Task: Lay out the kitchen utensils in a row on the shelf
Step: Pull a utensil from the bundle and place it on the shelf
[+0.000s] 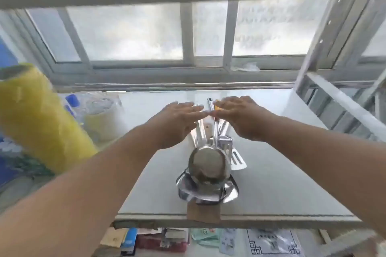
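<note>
Forearms: both bare, reaching in from the near corners toward mid-shelf.
Utensils: shiny steel bundle, still one overlapping pile, not yet a row. Round steel ladle bowl [206, 165] on top, nearest the front edge, sitting over a wider polished steel bowl-shaped piece [207, 191]. White slotted spatula blade [237, 159] just to its right. Handles fan away toward the window; a yellow-tipped handle [217, 107] pokes out between the hands.
Shelf: pale flat grey board [282, 173]; pile lies along its centre line, front to back. Brown cardboard scrap [203, 213] under the near end, at the front lip.
Left hand [179, 117]: fingers straight and flat, over the handle ends, holding nothing.
Right hand [238, 117]: also flat and spread, fingertips close to the left hand's. Whether either palm actually touches the handles, can't tell.
Step (my read): about to spread the handles apart.
Risk: bowls are stacked and near the front lip; pushing handles sideways could pivot the pile and slide the ladle off the edge. Nested steel may drag neighbours along instead of separating.
Surroundings: yellow plastic-wrapped roll [39, 115] at left, clear plastic bottles [94, 104] behind it, frosted window [129, 31] beyond, papers below the shelf.
</note>
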`<act>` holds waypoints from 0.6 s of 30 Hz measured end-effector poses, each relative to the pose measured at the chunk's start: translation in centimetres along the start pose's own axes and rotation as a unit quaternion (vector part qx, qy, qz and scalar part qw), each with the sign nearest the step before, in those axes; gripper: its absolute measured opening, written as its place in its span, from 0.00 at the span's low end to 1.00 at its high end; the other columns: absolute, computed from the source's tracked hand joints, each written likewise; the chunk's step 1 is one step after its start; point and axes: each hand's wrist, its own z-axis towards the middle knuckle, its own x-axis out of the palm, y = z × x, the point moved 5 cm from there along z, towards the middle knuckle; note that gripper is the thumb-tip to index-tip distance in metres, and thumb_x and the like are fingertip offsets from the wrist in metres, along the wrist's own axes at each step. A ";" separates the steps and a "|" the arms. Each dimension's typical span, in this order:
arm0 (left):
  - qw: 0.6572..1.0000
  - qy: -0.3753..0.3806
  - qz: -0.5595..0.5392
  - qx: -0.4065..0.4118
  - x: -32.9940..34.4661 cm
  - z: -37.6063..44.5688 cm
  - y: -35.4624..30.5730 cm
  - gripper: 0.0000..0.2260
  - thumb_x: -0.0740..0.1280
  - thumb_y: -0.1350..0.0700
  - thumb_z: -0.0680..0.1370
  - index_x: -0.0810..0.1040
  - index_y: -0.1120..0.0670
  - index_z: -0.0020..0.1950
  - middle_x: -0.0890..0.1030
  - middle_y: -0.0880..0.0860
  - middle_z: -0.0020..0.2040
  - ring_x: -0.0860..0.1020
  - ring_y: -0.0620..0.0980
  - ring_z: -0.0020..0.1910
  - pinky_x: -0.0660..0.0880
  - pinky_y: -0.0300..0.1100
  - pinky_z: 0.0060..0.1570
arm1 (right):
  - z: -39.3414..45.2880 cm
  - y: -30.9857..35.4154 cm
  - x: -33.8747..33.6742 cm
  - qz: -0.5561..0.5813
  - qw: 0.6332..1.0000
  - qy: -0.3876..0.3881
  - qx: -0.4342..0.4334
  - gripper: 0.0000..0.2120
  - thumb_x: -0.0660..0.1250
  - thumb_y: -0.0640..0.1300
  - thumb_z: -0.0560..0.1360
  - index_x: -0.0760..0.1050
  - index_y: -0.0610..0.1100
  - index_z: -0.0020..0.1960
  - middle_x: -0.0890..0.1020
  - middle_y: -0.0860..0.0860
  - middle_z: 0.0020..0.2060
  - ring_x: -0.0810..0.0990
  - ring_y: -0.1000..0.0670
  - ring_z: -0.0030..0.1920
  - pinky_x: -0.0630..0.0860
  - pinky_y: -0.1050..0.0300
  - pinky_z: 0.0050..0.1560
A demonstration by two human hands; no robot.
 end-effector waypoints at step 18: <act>0.970 -0.173 -0.168 0.000 3.8 1.5 -0.1 0.20 0.72 0.58 0.81 0.80 0.47 0.73 0.82 0.49 0.70 0.78 0.51 0.71 0.72 0.54 0.73 | 0.8 -0.6 3.1 -0.012 0.987 -0.138 -0.077 0.09 0.64 0.40 0.82 0.76 0.49 0.61 0.83 0.54 0.58 0.79 0.46 0.60 0.81 0.44 0.51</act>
